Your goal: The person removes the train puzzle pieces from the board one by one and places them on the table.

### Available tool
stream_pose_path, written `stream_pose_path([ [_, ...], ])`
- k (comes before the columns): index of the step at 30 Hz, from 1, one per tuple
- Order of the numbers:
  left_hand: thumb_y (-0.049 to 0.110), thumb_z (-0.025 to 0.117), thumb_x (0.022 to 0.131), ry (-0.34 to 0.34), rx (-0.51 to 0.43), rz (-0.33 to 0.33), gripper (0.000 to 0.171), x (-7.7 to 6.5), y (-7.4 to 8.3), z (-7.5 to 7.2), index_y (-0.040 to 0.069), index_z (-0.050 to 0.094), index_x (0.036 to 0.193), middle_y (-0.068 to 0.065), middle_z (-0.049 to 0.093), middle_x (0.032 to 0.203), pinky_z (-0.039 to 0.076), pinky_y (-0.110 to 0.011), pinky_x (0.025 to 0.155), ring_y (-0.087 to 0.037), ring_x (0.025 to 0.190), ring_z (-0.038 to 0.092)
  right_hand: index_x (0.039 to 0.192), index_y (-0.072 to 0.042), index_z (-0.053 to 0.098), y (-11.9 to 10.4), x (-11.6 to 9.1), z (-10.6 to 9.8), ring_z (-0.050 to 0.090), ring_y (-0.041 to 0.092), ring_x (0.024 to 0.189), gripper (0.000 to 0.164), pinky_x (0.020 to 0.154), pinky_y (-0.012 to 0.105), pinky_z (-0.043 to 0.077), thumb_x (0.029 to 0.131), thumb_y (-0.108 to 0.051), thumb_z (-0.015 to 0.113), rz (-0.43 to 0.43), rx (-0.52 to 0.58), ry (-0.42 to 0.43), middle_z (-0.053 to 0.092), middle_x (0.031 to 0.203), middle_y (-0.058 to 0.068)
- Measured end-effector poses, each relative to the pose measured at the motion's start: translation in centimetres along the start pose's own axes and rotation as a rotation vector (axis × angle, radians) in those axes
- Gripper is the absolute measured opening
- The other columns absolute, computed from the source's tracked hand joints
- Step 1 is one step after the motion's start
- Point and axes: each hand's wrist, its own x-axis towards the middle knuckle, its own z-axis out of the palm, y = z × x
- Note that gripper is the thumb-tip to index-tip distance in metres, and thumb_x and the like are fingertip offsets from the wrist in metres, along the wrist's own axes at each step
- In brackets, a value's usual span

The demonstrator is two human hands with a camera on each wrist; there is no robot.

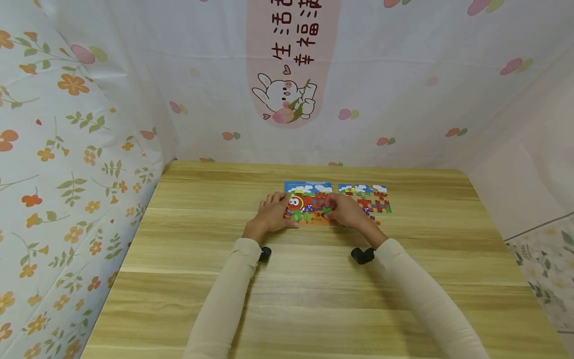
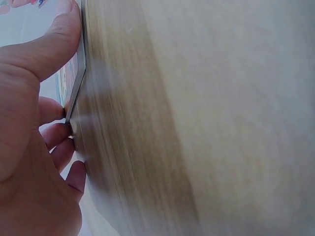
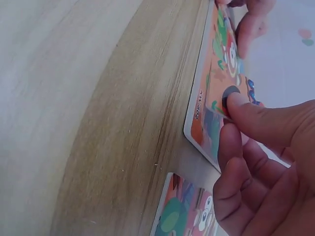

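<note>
A jigsaw puzzle board (image 1: 309,183) with a bright cartoon picture of a red character lies flat near the far side of the table. My left hand (image 1: 272,215) rests at its left edge, the thumb along the near edge and the fingers spread round the corner. At the board's right side, my right hand (image 1: 347,211) pinches an orange puzzle piece (image 3: 218,99) with a printed dark wheel between thumb and forefinger. In the right wrist view this piece is low over the board, whose lower right corner shows a pale printed base.
Right of the board lies a second puzzle (image 1: 385,205) with gaps among its pieces; my right hand and forearm cover part of it. A wood-grain table (image 1: 305,299) is beneath. A patterned cloth (image 1: 381,99) hangs behind the table.
</note>
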Motion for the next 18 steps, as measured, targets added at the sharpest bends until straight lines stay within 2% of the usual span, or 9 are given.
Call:
stream_pose_path([
  [5,0.057,0.069,0.087,-0.005,0.001,-0.001,0.102,0.0,0.1,0.0,0.013,0.014,0.161,-0.01,0.021,0.16,0.021,-0.05,0.114,-0.03,0.146,0.018,0.098,-0.005,0.061,0.8,-0.1,-0.1,0.048,0.019,0.069,0.01,0.063,0.032,0.039,0.092,-0.007,0.069,-0.028,0.14,0.018,0.055,0.081,0.006],
  [10,0.057,0.069,0.086,-0.007,-0.011,-0.002,0.102,0.0,0.1,-0.1,0.013,0.014,0.161,-0.01,0.021,0.16,0.02,-0.05,0.114,-0.031,0.145,0.019,0.105,-0.001,0.063,1.8,-0.2,-0.8,0.056,0.023,0.069,0.01,0.059,0.03,0.043,0.095,-0.005,0.064,0.018,0.281,0.006,0.059,0.083,0.009],
  [15,0.057,0.07,0.086,-0.002,-0.008,-0.006,0.103,0.0,0.1,0.0,0.013,0.015,0.161,-0.01,0.022,0.159,0.021,-0.049,0.113,-0.03,0.144,0.021,0.111,-0.001,0.062,2.6,-0.8,-1.9,0.061,0.024,0.075,0.017,0.06,0.032,0.046,0.096,-0.009,0.064,0.101,0.316,0.004,0.066,0.09,0.012],
  [18,0.057,0.07,0.085,0.002,-0.007,-0.008,0.103,0.1,0.1,0.0,0.013,0.015,0.161,-0.01,0.023,0.158,0.021,-0.049,0.113,-0.03,0.143,0.022,0.111,0.0,0.062,3.4,-1.1,-2.3,0.062,0.024,0.076,0.018,0.06,0.032,0.046,0.096,-0.009,0.064,0.113,0.331,0.013,0.068,0.091,0.013],
])
